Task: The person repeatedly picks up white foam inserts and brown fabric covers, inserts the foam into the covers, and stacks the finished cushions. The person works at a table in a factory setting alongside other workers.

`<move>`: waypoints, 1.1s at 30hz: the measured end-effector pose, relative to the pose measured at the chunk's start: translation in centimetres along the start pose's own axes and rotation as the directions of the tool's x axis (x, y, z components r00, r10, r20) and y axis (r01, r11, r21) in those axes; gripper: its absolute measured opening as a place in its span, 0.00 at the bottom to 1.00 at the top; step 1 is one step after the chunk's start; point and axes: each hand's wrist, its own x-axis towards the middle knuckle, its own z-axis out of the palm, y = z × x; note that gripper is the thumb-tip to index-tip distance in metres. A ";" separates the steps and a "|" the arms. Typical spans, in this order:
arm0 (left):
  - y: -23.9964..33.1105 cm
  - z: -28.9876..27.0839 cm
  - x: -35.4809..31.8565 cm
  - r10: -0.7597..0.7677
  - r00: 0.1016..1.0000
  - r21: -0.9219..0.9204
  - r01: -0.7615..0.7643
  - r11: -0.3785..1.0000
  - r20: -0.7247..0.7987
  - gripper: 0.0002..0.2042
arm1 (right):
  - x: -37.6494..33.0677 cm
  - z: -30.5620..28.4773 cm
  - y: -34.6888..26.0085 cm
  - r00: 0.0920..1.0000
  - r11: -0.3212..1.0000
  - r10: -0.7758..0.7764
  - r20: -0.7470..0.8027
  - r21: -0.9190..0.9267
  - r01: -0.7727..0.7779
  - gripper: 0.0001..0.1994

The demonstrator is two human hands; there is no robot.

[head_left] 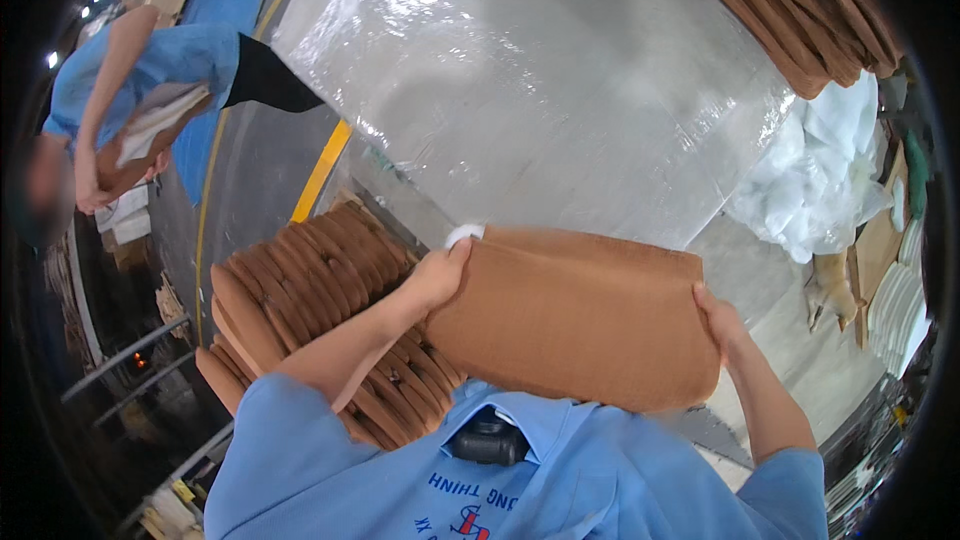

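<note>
A brown fabric-covered cushion is held up in front of my chest, its broad face toward me. My left hand grips its upper left edge, with a small white patch showing just above the fingers. At the opposite side my right hand grasps the right edge; most of its fingers are behind the cushion. Below my left forearm, several similar brown cushions stand packed in rows. Beyond the held cushion spreads a large surface wrapped in clear plastic film.
More brown pieces lie stacked at the far right. Below them is a heap of translucent plastic beside cardboard. A co-worker in a blue shirt handles a brown piece at left. Yellow lines mark the grey floor there.
</note>
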 end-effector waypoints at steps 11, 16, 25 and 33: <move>0.3 -4.1 -8.6 0.126 0.954 -0.341 -0.027 0.940 0.273 0.40 | -9.3 -0.5 1.4 0.964 0.986 -0.162 0.213 -0.016 0.169 0.34; 0.3 -2.1 -9.6 0.095 0.959 -0.275 -0.018 0.961 0.269 0.38 | -9.7 1.6 2.3 0.956 0.944 -0.262 0.133 -0.171 0.283 0.38; 0.7 -0.3 -4.1 0.006 0.999 -0.189 0.002 0.982 0.041 0.31 | -5.0 1.8 0.0 0.990 0.960 -0.136 -0.036 -0.250 0.123 0.36; 1.5 -0.5 -1.1 -0.038 0.999 -0.014 0.038 0.999 0.012 0.36 | 2.5 -1.3 0.3 0.969 0.785 -0.172 -0.176 -0.619 0.027 0.40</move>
